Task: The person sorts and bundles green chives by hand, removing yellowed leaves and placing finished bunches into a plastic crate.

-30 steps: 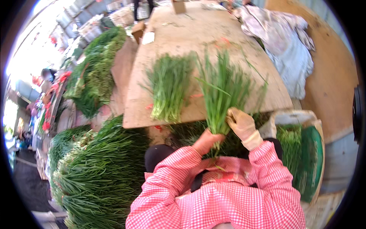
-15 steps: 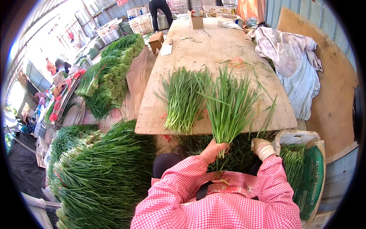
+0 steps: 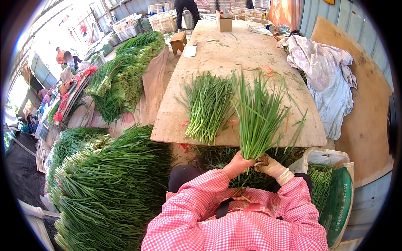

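My bare left hand [image 3: 238, 164] is wrapped round the stem ends of a bunch of garlic chives [image 3: 258, 121], whose leaves fan out upward over the table's near edge. My right hand [image 3: 270, 166], in a pale glove, touches the same bunch low on its right side, fingers pinched at the stems; whether a loose stalk sits between them is hard to see. A second bunch of garlic chives [image 3: 209, 108] lies on the wooden table [image 3: 217, 54] to the left, stem ends toward me. Loose leaves [image 3: 297, 131] trail over the table edge at the right.
Large heaps of garlic chives [image 3: 113, 184] are stacked at my left, with another pile [image 3: 130, 75] farther back. At my right stands a crate [image 3: 328, 155] holding more greens. A knife [image 3: 191, 50], a wooden stool [image 3: 178, 41] and a cardboard box [image 3: 224, 23] are farther off. People work behind.
My right hand has moved left from beside the crate to the base of the held bunch. My left hand and the bunch have shifted slightly right in view.
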Tool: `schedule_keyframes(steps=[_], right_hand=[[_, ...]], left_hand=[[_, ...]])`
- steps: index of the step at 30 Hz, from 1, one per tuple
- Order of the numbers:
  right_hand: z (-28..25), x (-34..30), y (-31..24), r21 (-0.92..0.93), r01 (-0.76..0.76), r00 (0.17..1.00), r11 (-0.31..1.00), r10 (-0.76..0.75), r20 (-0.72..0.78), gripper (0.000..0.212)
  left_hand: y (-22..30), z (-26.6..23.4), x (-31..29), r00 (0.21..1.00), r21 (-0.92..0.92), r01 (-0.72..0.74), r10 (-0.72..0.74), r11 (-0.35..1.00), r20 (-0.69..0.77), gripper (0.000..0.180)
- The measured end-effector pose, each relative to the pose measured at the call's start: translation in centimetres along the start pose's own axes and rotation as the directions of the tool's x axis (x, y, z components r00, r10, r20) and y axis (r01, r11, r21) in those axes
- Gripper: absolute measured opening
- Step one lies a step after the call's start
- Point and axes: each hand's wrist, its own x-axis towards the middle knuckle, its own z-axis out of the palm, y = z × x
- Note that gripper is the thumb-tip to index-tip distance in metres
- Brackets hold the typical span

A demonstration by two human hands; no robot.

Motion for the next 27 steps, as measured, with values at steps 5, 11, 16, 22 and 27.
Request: schedule_keyframes(steps=[5,11,16,22,27], right_hand=[[6.0,-0.7,-4.6,0.139,0.114,0.992,0.984,-0.105,-0.071,0.067],[6.2,-0.2,-3.7,0.375,0.107,0.967,0.921,-0.008,-0.256,0.048],[7.3,0.5,-3.1,0.446,0.186,0.925,0.876,-0.003,-0.379,0.034],[6.6,1.1,-2.2,0.637,0.184,0.933,0.749,0.071,-0.352,0.027],[6.0,1.0,-1.8,0.584,0.313,0.891,0.749,-0.018,-0.454,0.024]], left_hand=[[-0.3,0.5,-0.7,0.989,0.160,-0.146,0.148,0.976,0.001,0.046],[-0.2,0.4,-0.8,1.000,0.802,0.000,-0.013,0.598,0.010,0.072],[-1.4,0.0,-0.9,0.992,0.921,-0.102,0.109,0.375,0.065,0.068],[-1.3,0.9,-1.2,0.995,0.977,-0.064,0.092,0.203,0.046,0.042],[-2.1,1.0,-1.3,0.966,0.969,-0.198,0.198,0.151,0.166,0.061]])
